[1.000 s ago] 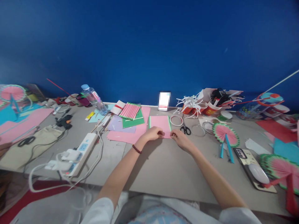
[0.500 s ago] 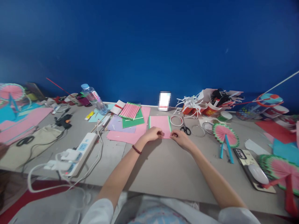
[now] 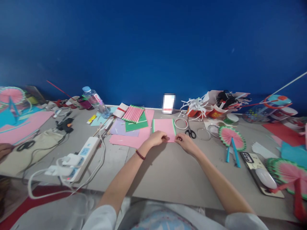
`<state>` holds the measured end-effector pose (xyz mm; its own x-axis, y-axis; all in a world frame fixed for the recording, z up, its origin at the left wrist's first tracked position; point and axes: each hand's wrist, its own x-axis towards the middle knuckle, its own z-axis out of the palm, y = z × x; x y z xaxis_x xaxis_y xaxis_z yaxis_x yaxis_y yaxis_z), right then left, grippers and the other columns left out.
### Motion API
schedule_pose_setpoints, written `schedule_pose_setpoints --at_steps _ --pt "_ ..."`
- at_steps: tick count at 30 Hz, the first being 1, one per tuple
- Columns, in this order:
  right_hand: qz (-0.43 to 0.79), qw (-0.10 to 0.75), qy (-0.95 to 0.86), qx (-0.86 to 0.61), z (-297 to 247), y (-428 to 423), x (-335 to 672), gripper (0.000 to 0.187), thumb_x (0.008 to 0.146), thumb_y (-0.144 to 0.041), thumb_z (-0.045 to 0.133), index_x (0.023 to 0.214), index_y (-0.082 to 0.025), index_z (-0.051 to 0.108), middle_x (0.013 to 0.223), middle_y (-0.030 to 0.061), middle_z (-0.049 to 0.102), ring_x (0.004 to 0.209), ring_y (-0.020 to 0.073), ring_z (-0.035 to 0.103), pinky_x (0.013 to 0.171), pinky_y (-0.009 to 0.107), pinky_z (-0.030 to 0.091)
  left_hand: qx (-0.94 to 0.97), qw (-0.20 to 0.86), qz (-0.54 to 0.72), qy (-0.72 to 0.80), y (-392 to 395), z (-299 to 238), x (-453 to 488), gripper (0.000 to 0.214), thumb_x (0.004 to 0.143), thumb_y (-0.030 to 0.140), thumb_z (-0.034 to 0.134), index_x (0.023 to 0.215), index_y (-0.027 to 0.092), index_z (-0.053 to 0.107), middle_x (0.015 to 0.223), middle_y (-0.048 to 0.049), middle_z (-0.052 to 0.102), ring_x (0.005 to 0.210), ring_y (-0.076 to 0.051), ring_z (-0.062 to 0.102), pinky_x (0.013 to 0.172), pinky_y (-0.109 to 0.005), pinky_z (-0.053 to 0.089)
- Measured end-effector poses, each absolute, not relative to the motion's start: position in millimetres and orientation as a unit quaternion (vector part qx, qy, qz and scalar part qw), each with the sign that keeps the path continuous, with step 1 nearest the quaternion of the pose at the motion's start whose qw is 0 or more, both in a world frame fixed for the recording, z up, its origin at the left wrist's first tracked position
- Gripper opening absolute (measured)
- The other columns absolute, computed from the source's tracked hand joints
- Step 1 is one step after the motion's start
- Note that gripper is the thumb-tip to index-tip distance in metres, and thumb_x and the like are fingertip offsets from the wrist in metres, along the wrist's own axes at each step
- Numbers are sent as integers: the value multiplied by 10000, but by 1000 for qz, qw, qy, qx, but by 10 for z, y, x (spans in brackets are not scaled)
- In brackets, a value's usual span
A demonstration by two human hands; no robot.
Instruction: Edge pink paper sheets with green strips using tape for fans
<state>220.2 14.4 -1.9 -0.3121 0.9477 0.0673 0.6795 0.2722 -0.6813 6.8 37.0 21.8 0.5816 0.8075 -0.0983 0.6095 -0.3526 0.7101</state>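
A pink paper sheet with green side edges (image 3: 165,127) lies flat on the grey table (image 3: 168,169). My left hand (image 3: 155,138) pinches its near edge at the left. My right hand (image 3: 184,140) pinches the same edge at the right. Both hands have curled fingers pressed on the paper. A dark red bead bracelet (image 3: 140,154) sits on my left wrist.
Black scissors (image 3: 190,133) and wire rings (image 3: 181,123) lie just right of the sheet. A pleated pink stack on green paper (image 3: 134,115), a water bottle (image 3: 96,101) and a power strip (image 3: 82,155) are to the left. Finished paper fans (image 3: 231,138) and a phone (image 3: 260,174) lie to the right.
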Motion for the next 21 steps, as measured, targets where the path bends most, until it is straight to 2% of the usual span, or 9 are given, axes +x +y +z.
schedule_pose_setpoints --at_steps 5,10,13,17,19,21 --pt "263 247 -772 -522 -27 132 2187 58 769 -153 537 727 -177 568 712 4 550 689 147 498 659 259 370 818 329 131 454 354 240 79 90 775 171 565 811 174 648 829 -26 687 731 -142 604 631 -213 424" --pt "177 228 -808 -514 -22 100 2140 90 809 -122 518 764 -174 575 775 41 577 771 179 516 730 287 380 814 342 124 453 372 244 83 75 760 174 576 785 171 646 781 -18 678 706 -141 600 621 -209 425" --pt "80 165 -839 -512 21 2 2057 135 851 -133 491 788 -173 603 844 88 603 850 219 525 765 315 371 821 327 124 451 360 283 97 79 751 143 565 754 164 640 777 -21 677 702 -140 598 619 -209 413" --pt "-28 62 -837 -543 85 -235 1898 187 825 -64 468 812 -169 623 830 125 619 811 246 535 726 342 366 836 282 119 455 292 356 90 113 786 184 548 702 157 620 725 -38 660 646 -144 573 579 -220 373" --pt "-51 33 -834 -548 105 -359 1835 227 803 -35 463 888 -158 633 847 141 626 811 262 545 722 363 377 831 265 120 474 250 375 53 167 815 262 549 701 161 616 697 -42 648 622 -149 557 560 -229 352" --pt "-59 29 -833 -550 109 -456 1795 313 804 -34 456 1045 -152 616 926 155 633 846 274 556 728 377 394 824 266 126 484 216 378 -10 214 828 335 554 714 166 622 705 -42 649 623 -153 552 556 -234 346"
